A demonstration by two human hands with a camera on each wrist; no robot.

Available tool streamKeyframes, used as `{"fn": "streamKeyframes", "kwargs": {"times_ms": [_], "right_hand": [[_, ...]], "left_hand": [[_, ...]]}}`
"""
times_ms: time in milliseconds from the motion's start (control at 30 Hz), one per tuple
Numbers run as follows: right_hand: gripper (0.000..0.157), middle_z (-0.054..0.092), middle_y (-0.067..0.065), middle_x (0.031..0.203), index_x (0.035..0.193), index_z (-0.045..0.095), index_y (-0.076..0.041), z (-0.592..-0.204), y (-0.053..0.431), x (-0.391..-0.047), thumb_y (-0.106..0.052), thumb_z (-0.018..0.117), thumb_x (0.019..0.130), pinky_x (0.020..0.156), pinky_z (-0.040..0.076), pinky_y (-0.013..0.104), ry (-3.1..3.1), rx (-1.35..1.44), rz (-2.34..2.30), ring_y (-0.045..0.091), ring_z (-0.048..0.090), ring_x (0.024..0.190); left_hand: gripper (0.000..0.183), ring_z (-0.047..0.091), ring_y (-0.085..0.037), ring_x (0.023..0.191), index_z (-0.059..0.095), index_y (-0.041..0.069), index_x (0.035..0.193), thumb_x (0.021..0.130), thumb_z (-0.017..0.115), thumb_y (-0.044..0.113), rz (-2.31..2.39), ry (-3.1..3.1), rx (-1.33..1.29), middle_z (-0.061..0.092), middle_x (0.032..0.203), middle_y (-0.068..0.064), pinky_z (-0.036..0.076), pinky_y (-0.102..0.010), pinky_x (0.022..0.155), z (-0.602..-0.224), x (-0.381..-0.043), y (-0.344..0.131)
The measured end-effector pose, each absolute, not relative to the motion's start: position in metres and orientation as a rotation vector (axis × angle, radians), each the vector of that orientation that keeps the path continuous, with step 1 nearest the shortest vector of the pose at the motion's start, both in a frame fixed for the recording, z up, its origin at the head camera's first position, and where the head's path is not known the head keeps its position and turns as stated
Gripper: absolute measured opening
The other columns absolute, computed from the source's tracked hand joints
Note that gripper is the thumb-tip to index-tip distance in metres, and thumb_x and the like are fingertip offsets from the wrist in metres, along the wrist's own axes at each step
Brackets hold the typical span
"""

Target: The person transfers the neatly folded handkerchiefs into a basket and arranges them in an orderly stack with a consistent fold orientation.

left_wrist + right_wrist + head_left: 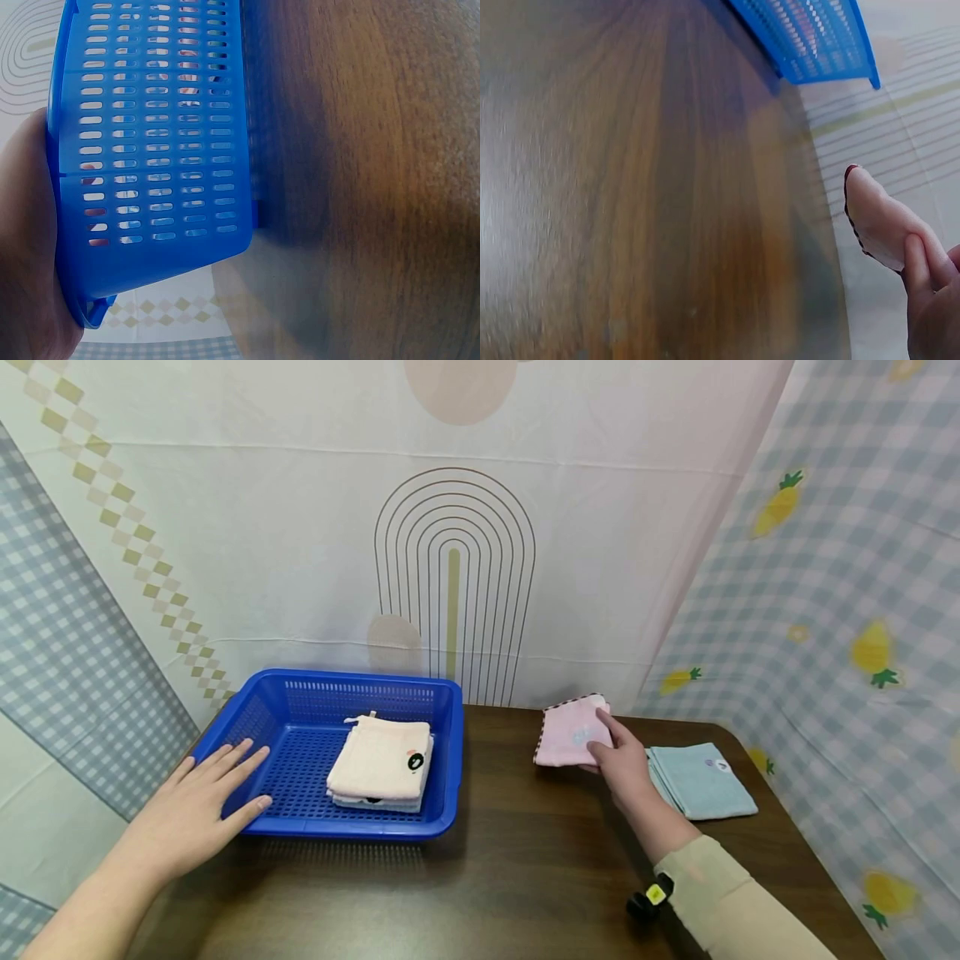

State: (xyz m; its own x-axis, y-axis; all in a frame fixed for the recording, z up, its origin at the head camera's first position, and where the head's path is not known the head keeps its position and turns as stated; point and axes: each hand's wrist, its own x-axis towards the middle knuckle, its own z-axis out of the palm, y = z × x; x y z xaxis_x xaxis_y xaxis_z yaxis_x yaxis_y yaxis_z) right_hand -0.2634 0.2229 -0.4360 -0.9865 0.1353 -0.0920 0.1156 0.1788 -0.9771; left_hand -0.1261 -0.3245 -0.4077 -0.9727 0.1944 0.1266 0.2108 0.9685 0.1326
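A small folded pink towel (566,735) with a dark checked edge is pinched in my right hand (624,768), above the table's far side. In the right wrist view the towel (881,217) shows from the side, held between thumb and fingers, off the tabletop. My left hand (193,810) lies with spread, straight fingers over the near-left corner of a blue plastic basket (453,760). The left wrist view shows that hand (26,247) against the basket's rim. Inside the basket, to its right, sits a stack of folded towels (378,760), the top one cream with a black motif.
A folded blue-green towel (705,781) lies on the brown wooden table (510,893) at the right, beside my right wrist. Patterned cloth (585,568) hangs behind the table and along both sides. A black strap device (651,897) is on my right wrist.
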Motion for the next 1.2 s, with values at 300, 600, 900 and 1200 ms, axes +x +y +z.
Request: {"fn": "streamKeyframes", "kwargs": {"times_ms": [300,600,900,1200], "right_hand": [[0.063,0.033,0.014,0.156,0.154,0.039,-0.024,-0.425,0.207,-0.256,0.001,0.052,0.098,0.073,0.060,0.029,-2.370,-0.207,2.010,0.027,0.060,0.102],[0.062,0.037,0.015,0.153,0.154,0.040,-0.024,-0.417,0.197,-0.250,0.000,0.053,0.098,0.073,0.060,0.029,-2.354,-0.166,2.043,0.025,0.061,0.098],[0.063,0.039,0.017,0.149,0.153,0.042,-0.021,-0.402,0.179,-0.241,0.003,0.053,0.096,0.071,0.060,0.029,-2.290,-0.113,2.110,0.030,0.057,0.104],[0.065,0.040,0.014,0.149,0.152,0.043,-0.021,-0.390,0.162,-0.233,0.006,0.053,0.095,0.070,0.060,0.032,-2.228,-0.058,2.174,0.028,0.058,0.103]], "left_hand": [[0.077,0.031,-0.049,0.140,0.035,0.013,0.155,0.097,0.049,0.062,-0.217,-3.005,-0.305,0.032,0.157,-0.023,0.007,-0.067,0.114,-0.407,-0.126,-0.325],[0.078,0.030,-0.048,0.141,0.035,0.013,0.155,0.097,0.047,0.063,-0.221,-3.013,-0.306,0.031,0.157,-0.023,0.005,-0.067,0.115,-0.406,-0.125,-0.323],[0.078,0.028,-0.048,0.141,0.032,0.015,0.157,0.097,0.047,0.062,-0.229,-3.026,-0.303,0.030,0.158,-0.023,0.003,-0.066,0.115,-0.406,-0.125,-0.324],[0.078,0.029,-0.048,0.141,0.033,0.015,0.156,0.097,0.047,0.062,-0.231,-3.021,-0.308,0.030,0.158,-0.022,0.005,-0.067,0.115,-0.406,-0.125,-0.323]]}}
